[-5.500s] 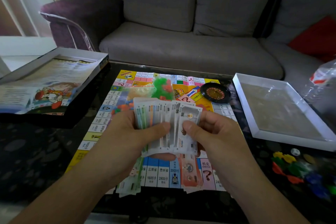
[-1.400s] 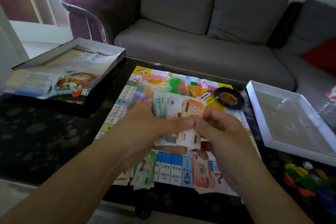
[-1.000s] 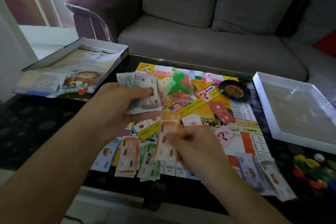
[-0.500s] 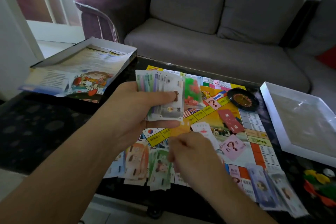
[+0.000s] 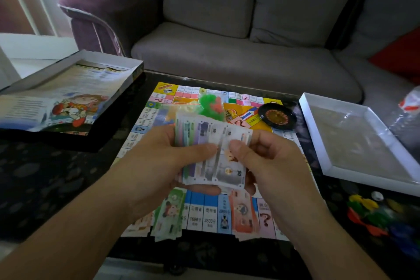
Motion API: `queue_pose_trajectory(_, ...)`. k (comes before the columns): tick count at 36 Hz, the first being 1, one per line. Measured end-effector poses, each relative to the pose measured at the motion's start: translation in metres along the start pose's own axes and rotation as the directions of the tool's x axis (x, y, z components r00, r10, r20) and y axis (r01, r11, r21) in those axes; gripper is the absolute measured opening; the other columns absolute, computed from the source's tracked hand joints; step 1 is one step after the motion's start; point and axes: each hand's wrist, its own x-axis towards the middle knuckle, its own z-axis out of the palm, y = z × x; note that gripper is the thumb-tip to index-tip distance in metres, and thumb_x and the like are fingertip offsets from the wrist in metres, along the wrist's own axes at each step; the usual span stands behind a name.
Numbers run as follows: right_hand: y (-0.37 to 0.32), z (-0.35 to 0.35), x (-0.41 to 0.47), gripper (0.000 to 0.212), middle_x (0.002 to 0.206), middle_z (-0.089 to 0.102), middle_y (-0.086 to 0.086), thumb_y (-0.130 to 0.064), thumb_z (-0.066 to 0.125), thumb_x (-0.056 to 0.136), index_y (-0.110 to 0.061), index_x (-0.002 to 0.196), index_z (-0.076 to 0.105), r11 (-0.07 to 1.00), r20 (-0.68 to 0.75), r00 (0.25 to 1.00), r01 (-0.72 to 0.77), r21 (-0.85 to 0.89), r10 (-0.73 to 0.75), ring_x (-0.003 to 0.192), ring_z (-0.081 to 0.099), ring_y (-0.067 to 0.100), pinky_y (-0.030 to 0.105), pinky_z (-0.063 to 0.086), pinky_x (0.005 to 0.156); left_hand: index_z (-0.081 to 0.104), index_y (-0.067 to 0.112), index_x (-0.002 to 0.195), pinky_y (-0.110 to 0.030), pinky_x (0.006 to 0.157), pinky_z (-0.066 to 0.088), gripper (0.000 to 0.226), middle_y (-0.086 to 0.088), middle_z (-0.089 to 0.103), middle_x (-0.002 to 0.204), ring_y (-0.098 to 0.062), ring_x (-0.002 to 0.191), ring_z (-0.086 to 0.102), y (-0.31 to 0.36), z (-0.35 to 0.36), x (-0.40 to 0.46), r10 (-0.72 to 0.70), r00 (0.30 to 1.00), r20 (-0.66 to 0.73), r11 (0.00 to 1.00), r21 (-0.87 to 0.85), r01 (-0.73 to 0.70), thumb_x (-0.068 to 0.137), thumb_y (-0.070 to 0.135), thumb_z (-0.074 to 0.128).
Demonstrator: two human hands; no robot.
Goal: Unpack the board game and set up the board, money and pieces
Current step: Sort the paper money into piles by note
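- Left hand [image 5: 163, 161] and right hand [image 5: 268, 161] both grip a fanned stack of notes [image 5: 211, 154] above the board [image 5: 204, 211], thumbs pinching the top note.
- Board squares near the hands read "1600", "2800", "2000".
- The notes' long axes run toward the sofa [image 5: 238, 63], fanned sideways.
- More notes lie on the board's near edge.

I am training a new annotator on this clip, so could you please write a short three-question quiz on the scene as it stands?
1. True or false: the roulette wheel lies inside the white tray.
2. What do the left hand and right hand both hold?
3. The green banknotes lie on the board's: A) far edge B) near edge C) middle.

Key: 1 false, it sits on the board; 2 a fan of banknotes; 3 B.
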Motion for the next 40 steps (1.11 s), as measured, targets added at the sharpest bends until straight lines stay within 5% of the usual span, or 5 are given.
queue_pose_trajectory(8,0.005,-0.010,-0.005,0.022,0.092,0.074,0.023,-0.029,0.074,0.095,-0.008,0.101,0.076,1.000,-0.018,1.000,-0.014,0.018,0.014,0.078,0.067,0.051,0.037,0.053,0.050,0.079,0.015,0.107,-0.044,0.059,0.065,0.027,-0.011,0.080,0.103,-0.035,0.089,0.079,-0.012,0.013,0.005,0.081,0.995,-0.065,0.990,0.117,-0.073,0.080,0.013,0.077)
queue_pose_trajectory(18,-0.010,-0.098,0.003,0.007,0.085,0.080,-0.014,-0.033,0.078,0.092,-0.026,0.093,0.080,0.898,-0.150,0.987,-0.117,-0.423,0.058,0.079,0.077,0.006,0.039,0.058,0.082,0.078,0.013,0.107,-0.047,0.064,0.066,0.024,-0.009,0.081,0.099,-0.031,0.086,0.079,-0.015,0.014,0.008,0.054,0.988,-0.144,0.991,0.132,-0.035,0.083,0.011,0.075)
queue_pose_trajectory(27,0.044,-0.161,0.002,0.032,0.063,0.073,-0.007,-0.034,0.090,0.080,-0.010,0.069,0.072,0.480,-0.124,0.901,-0.333,-0.812,0.415,0.059,0.070,0.008,0.032,0.052,0.061,0.077,0.013,0.107,-0.045,0.061,0.066,0.032,-0.008,0.081,0.099,-0.030,0.086,0.080,-0.021,0.019,0.009,0.024,0.988,-0.151,0.990,0.139,-0.003,0.075,0.014,0.078)
queue_pose_trajectory(35,0.055,-0.154,-0.001,0.039,0.063,0.065,-0.002,-0.043,0.089,0.080,-0.012,0.070,0.067,0.323,-0.240,0.847,-0.421,-0.847,0.475,0.058,0.061,0.011,0.024,0.039,0.051,0.077,0.012,0.108,-0.046,0.060,0.066,0.031,-0.010,0.081,0.100,-0.031,0.086,0.079,-0.021,0.029,0.007,0.019,0.992,-0.126,0.994,0.106,-0.005,0.077,0.011,0.077)
queue_pose_trajectory(40,0.033,-0.141,-0.007,0.041,0.074,0.073,0.000,-0.056,0.074,0.090,-0.016,0.079,0.073,0.409,-0.295,0.902,-0.409,-0.816,0.315,0.070,0.068,0.013,0.028,0.044,0.058,0.079,0.012,0.108,-0.056,0.065,0.065,0.028,-0.014,0.080,0.105,-0.036,0.090,0.078,-0.023,0.026,0.007,-0.024,0.996,-0.089,0.996,0.089,0.032,0.081,0.006,0.078)
